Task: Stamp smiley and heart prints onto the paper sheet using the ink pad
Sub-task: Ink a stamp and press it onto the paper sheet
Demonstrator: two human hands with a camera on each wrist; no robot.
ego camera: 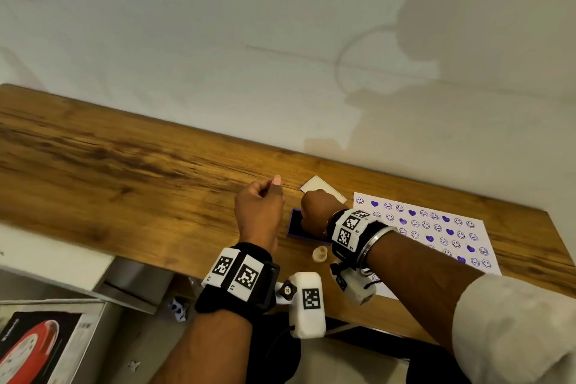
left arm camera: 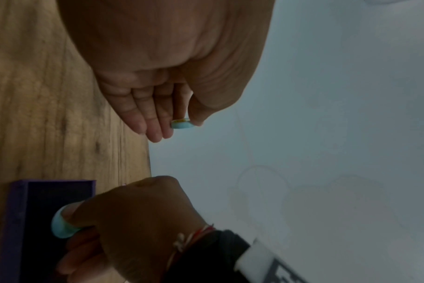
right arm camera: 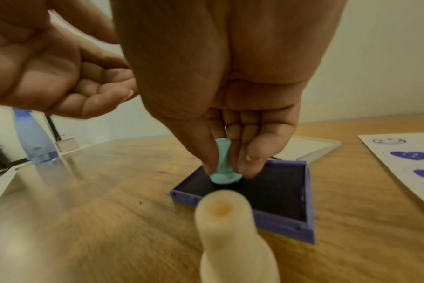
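My right hand (ego camera: 310, 220) grips a teal stamp (right arm camera: 224, 166) by its narrow stem and holds its base down on the dark pad of the purple ink pad (right arm camera: 278, 193). My left hand (ego camera: 265, 196) hovers just left of the pad, above the wooden table. Between its thumb and forefinger it pinches a small teal piece (left arm camera: 182, 124). A cream stamp (ego camera: 320, 254) stands upright in front of the pad. The paper sheet (ego camera: 366, 212) lies to the right, covered with rows of purple smileys and hearts.
The ink pad's pale lid (ego camera: 324, 188) lies behind the pad, near the wall. A clear bottle with a blue cap (right arm camera: 34, 137) stands far off to the left. Below the table's front edge sits a box with a red picture (ego camera: 40, 346).
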